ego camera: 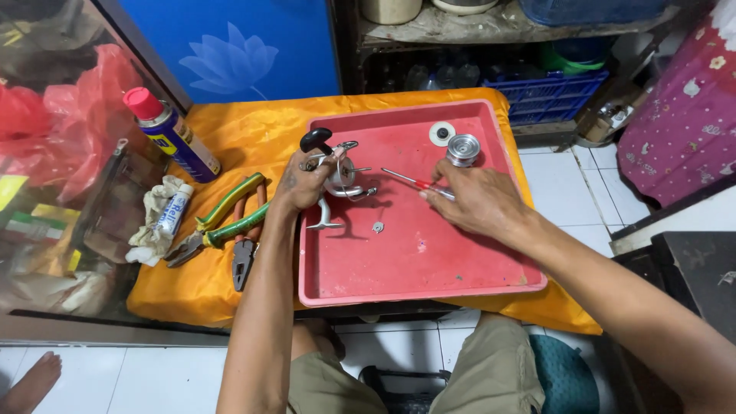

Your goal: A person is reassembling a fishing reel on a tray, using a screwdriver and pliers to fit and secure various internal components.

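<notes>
1. Fishing reel (pixel 337 178), a small silver spinning one with a black knob, stands in the red tray (pixel 429 285) near its far left corner; its foot rests on the tray floor.
2. My left hand (pixel 300 184) has its grip closed around the reel body from the left side, holding it upright.
3. My right hand (pixel 479 201) has its grip pinched shut on a red-handled screwdriver (pixel 412 182); the thin shaft points left toward the reel, and the tip sits just short of the body, as far as I can tell.
4. Already off, by my reading: the silver spool (pixel 463 149) stands on its own near the tray's far right corner, a white round washer (pixel 441 133) lies just beyond it, and one small metal part (pixel 378 227) lies on the tray floor just beside the reel's foot.
5. Left, by my reading: the handle with its knob is on the body, and the body itself looks closed, so the reel seems only partly stripped.
6. Outside the tray, on the orange cloth (pixel 253 130) covering the desk, two pliers (pixel 230 222) lie along the left side, a blue spray can (pixel 172 134) with a red cap leans at the far left corner, and a crumpled rag (pixel 157 218) holding a small white tube lies at the left edge.
</notes>
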